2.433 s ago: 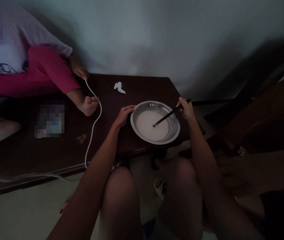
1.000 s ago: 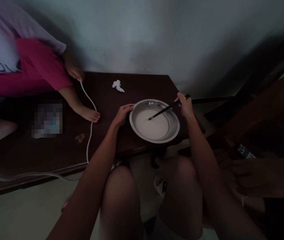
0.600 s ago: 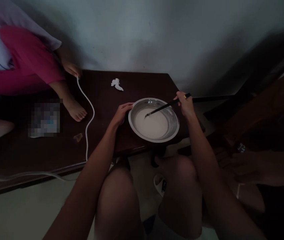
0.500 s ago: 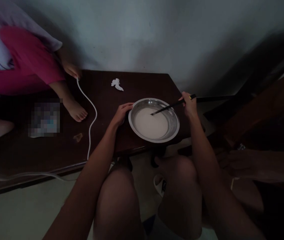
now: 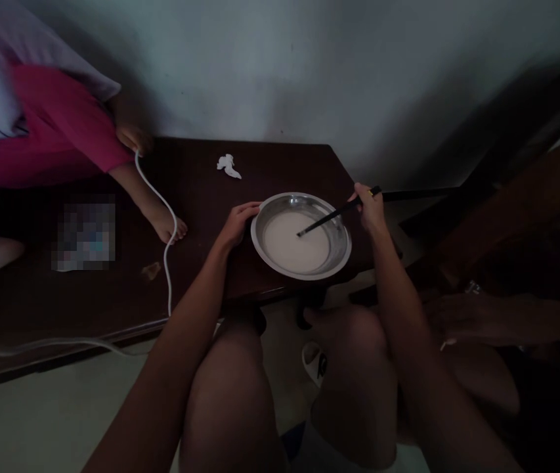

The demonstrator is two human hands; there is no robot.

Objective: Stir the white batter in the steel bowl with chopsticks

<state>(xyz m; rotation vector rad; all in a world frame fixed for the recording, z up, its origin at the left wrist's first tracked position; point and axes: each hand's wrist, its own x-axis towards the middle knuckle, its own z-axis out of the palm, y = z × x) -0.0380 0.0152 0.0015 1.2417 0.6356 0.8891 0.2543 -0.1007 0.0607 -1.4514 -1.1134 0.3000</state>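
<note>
A shiny metal basin [image 5: 341,244] with milky white liquid [image 5: 294,246] in it stands near the front right of the dark wooden bench. My left hand [image 5: 238,222] grips its left rim, with fingertips at the edge and the thumb hidden. Black chopsticks [image 5: 331,215] with a yellow mark near the top are held in my right hand [image 5: 369,205], just beyond the basin's right rim. They slant down to the left, their tips at the liquid.
Crumpled white tissue [image 5: 229,166] lies behind the basin. On the left a person in pink trousers [image 5: 63,125] sits on the bench [image 5: 280,154], holding a white cable [image 5: 167,259]. Another person's arm [image 5: 501,318] is at the right.
The chopstick tips have shifted slightly toward me in the liquid. On the left, the other person's foot has moved right to the cable, and their hand holding the cable has moved left.
</note>
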